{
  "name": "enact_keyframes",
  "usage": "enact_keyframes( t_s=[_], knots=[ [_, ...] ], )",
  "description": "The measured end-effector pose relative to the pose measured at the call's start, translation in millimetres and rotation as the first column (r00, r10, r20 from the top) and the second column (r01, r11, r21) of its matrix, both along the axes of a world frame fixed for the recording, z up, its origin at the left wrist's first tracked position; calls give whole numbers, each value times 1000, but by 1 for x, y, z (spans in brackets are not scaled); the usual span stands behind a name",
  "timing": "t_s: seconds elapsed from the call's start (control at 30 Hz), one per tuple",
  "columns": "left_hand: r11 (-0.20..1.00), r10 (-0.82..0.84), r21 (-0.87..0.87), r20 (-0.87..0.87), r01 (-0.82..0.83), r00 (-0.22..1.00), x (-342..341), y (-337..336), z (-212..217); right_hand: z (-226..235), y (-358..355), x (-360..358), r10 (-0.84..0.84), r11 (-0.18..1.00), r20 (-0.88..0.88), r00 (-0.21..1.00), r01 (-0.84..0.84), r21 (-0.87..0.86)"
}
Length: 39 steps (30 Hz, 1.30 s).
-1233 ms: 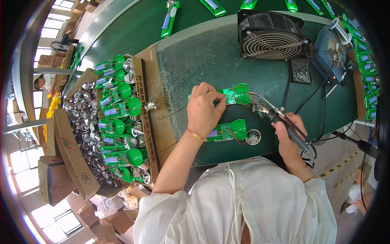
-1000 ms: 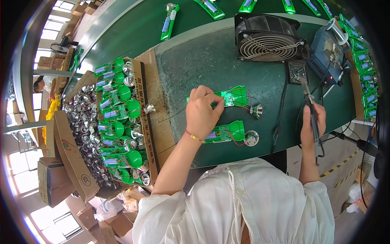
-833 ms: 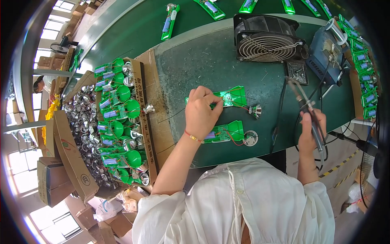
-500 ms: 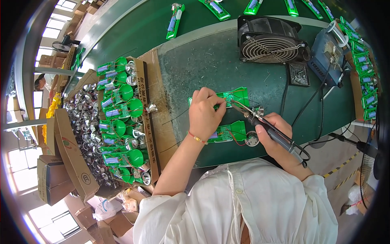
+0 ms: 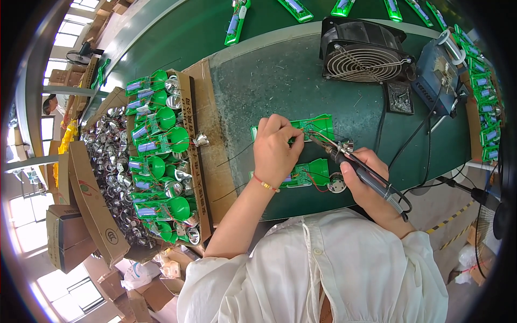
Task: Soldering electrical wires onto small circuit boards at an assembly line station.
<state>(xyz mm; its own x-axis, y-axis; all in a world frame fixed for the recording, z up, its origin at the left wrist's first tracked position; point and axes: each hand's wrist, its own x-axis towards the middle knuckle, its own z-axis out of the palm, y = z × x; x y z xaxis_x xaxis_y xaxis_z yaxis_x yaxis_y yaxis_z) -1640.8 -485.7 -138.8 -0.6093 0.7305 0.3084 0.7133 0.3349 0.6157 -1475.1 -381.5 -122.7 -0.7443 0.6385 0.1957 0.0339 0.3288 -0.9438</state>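
Note:
My left hand (image 5: pixel 277 148) is closed in a pinch over a green plastic housing (image 5: pixel 324 125) with a circuit board and thin wires. What sits between the fingertips is too small to make out. My right hand (image 5: pixel 357 187) grips a soldering iron (image 5: pixel 383 192) with a dark handle, its tip at the board close to my left fingertips. A shiny metal lamp cup (image 5: pixel 347 145) lies by the iron's front part. Nearer to me lies a second green housing (image 5: pixel 319 168), wired to a round silver lamp part (image 5: pixel 337 184); my left wrist partly hides this housing.
At left, a cardboard box (image 5: pixel 200 156) holds several green housings, beside a heap of silver cups (image 5: pixel 110 167). Beyond my hands stand a black fan (image 5: pixel 363 62), a small dark tray (image 5: pixel 399 99) and a blue soldering station (image 5: pixel 433 75) with a solder spool (image 5: pixel 451 47). Cables cross the right side.
The view has shifted slightly. Both hands stay at the same housing, with the iron's tip still at the board near my left fingertips.

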Motion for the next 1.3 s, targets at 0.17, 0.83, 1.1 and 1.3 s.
enact_keyframes(
  t_s=[0.17,0.83,1.1,1.3],
  knots=[
    [1000,11,1,-12,-11,1000,2,-1,-3,4,0,3,-5,999,57,998,3,37],
    [998,-11,-62,25,13,1000,1,5,6,-22,54,63,-451,869,-69,890,455,194],
    [996,-34,-83,24,35,999,3,9,13,-21,71,78,-482,842,-79,873,486,234],
    [1000,-9,22,24,9,1000,11,6,25,-13,52,75,-284,956,-141,948,269,-113]
  ],
)
